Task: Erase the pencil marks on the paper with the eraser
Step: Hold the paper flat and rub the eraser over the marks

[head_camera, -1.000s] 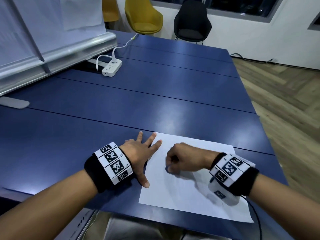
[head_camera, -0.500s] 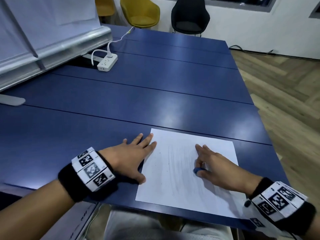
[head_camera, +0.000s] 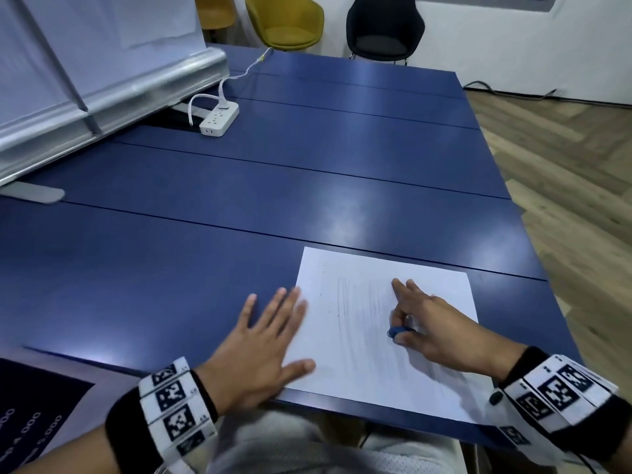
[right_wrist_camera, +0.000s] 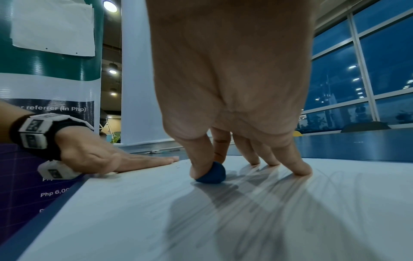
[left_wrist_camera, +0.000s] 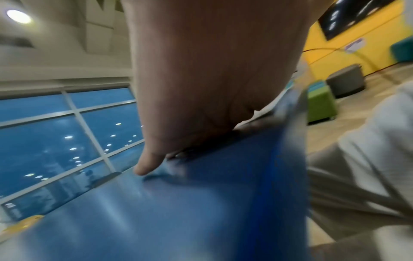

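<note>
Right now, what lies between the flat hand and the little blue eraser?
Only paper with faint pencil marks, seen from the head view, between the left hand and the eraser.

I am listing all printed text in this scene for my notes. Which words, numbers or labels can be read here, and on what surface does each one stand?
"referrer (in Php)": on the banner, first word cut off by the left hand.
"Php 6,00": lower on the same banner, cut off by the paper.
"4.000", "5.000": dark banner part in the head view, blurred.
Wristband markers: patterns only, small print unreadable.
</note>
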Tool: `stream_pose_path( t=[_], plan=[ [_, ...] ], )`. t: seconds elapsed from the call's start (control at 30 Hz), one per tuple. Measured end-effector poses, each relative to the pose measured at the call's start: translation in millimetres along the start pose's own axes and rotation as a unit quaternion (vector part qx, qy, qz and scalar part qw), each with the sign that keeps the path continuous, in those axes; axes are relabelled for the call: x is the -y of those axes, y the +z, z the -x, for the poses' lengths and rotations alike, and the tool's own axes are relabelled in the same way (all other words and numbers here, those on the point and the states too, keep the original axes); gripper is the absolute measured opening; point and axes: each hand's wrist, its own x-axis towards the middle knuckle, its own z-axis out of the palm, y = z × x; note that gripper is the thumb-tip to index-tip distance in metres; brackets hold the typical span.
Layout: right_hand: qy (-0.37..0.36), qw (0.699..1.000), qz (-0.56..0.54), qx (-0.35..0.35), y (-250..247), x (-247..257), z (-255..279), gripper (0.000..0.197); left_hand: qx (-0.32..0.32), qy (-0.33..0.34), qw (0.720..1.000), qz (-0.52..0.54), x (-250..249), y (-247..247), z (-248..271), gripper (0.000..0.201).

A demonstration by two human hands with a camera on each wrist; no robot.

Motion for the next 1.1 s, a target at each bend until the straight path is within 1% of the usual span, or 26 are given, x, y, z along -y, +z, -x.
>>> stream_pose_path(
  t=[0.03, 0.07, 0.1, 0.13, 0.17, 0.2, 0.23, 0.27, 0.3, 0.37, 0.43, 0.53, 0.57, 0.6, 0.63, 0.67, 0.7, 0.77, 0.8, 0.83, 0.87, 0.9, 0.97, 1.03, 1.07, 1.1],
  plan=[
    [0.001, 1.0, 0.0, -0.004, 0.5, -0.3, -0.5, 0.016, 0.001, -0.03, 1.0, -0.001, 4.4, -2.6, 0.9, 0.083],
    [0.0, 1.0, 0.0, -0.007, 1.5, -0.3, -0.7, 0.013, 0.0, -0.044, 0.999, 0.001, 3.3, -4.2, 1.4, 0.085],
    [-0.001, 1.0, -0.002, -0.009, 2.3, -1.6, -1.1, 0.013, -0.012, -0.037, 0.999, 0.003, -3.1, -4.1, 0.7, 0.086],
    [-0.005, 1.0, -0.003, -0.007, 2.5, -1.7, -1.4, 0.014, -0.023, -0.011, 1.0, 0.003, -14.5, -2.4, -0.7, 0.087],
    [-0.005, 1.0, -0.004, -0.006, 3.1, -1.8, -1.8, 0.015, -0.033, 0.033, 0.999, 0.0, -29.4, 1.2, -1.6, 0.087],
    [-0.003, 1.0, -0.006, -0.006, 3.0, -1.8, -1.7, 0.015, -0.036, 0.085, 0.996, -0.007, -45.8, 4.1, -2.8, 0.086],
    [0.001, 1.0, -0.008, -0.007, 2.1, -1.3, -1.4, 0.013, -0.025, 0.128, 0.991, -0.009, -60.1, 5.9, -3.1, 0.085],
    [0.003, 1.0, -0.008, -0.007, 1.6, -2.0, -1.0, 0.012, -0.01, 0.149, 0.989, -0.01, -68.2, 6.5, -2.5, 0.083],
    [-0.001, 1.0, -0.008, -0.008, 1.5, -2.6, -0.8, 0.012, -0.003, 0.148, 0.989, -0.011, -68.5, 8.4, -1.9, 0.082],
    [-0.009, 1.0, -0.014, -0.007, 1.7, -3.9, -0.3, 0.012, -0.005, 0.105, 0.994, 0.008, -56.5, 4.8, 0.6, 0.081],
    [-0.014, 1.0, -0.016, -0.009, 2.1, -4.0, -0.5, 0.015, 0.004, 0.039, 0.999, 0.029, -34.3, -2.1, 3.1, 0.088],
    [-0.019, 1.0, -0.006, -0.017, 3.0, -3.5, -2.9, 0.022, 0.074, -0.068, 0.994, 0.053, -5.9, -15.9, 1.4, 0.104],
    [-0.018, 1.0, -0.004, -0.018, 3.2, -2.8, -3.4, 0.023, 0.083, -0.082, 0.992, 0.051, -3.4, -21.2, -3.3, 0.108],
    [-0.016, 1.0, -0.004, -0.021, 3.4, -2.8, -3.4, 0.023, 0.091, -0.079, 0.992, 0.042, -5.0, -27.8, -9.7, 0.111],
    [-0.014, 1.0, -0.007, -0.023, 3.6, -3.1, -3.2, 0.024, 0.092, -0.056, 0.994, 0.026, -10.2, -31.7, -16.9, 0.112],
    [-0.011, 1.0, -0.011, -0.024, 3.7, -3.0, -3.0, 0.027, 0.091, -0.016, 0.996, 0.006, -18.0, -34.9, -24.1, 0.109],
    [-0.01, 1.0, -0.017, -0.024, 3.9, -3.1, -2.4, 0.031, 0.091, 0.036, 0.995, -0.01, -28.2, -36.3, -31.0, 0.103],
    [-0.014, 0.999, -0.022, -0.022, 3.4, -4.1, -2.1, 0.037, 0.105, 0.137, 0.985, -0.024, -46.6, -35.5, -42.8, 0.089],
    [-0.017, 0.999, -0.022, -0.023, 3.2, -4.7, -2.0, 0.039, 0.113, 0.165, 0.98, -0.023, -51.9, -34.4, -46.4, 0.085],
    [-0.019, 0.999, -0.025, -0.024, 2.9, -5.6, -2.0, 0.04, 0.117, 0.173, 0.978, -0.025, -52.5, -32.7, -48.7, 0.083],
    [-0.019, 0.999, -0.027, -0.025, 2.9, -5.9, -1.9, 0.04, 0.12, 0.161, 0.979, -0.025, -49.0, -31.7, -49.4, 0.083],
    [-0.018, 0.999, -0.031, -0.027, 3.0, -6.5, -1.8, 0.041, 0.125, 0.131, 0.983, -0.019, -42.1, -31.8, -49.9, 0.084],
    [-0.013, 0.999, -0.038, -0.029, 3.9, -6.2, -2.1, 0.041, 0.141, 0.034, 0.989, 0.008, -22.2, -37.8, -50.9, 0.088],
    [0.001, 0.999, -0.041, -0.031, 4.7, -4.7, -0.9, 0.035, 0.157, -0.059, 0.986, 0.026, -3.3, -45.3, -55.3, 0.096],
    [0.006, 0.999, -0.038, -0.031, 4.6, -4.2, -0.5, 0.03, 0.155, -0.086, 0.984, 0.029, 2.3, -48.5, -58.4, 0.101],
    [0.008, 0.999, -0.035, -0.031, 4.1, -3.8, -0.5, 0.028, 0.145, -0.089, 0.985, 0.027, 4.2, -50.4, -62.3, 0.105]
  ],
)
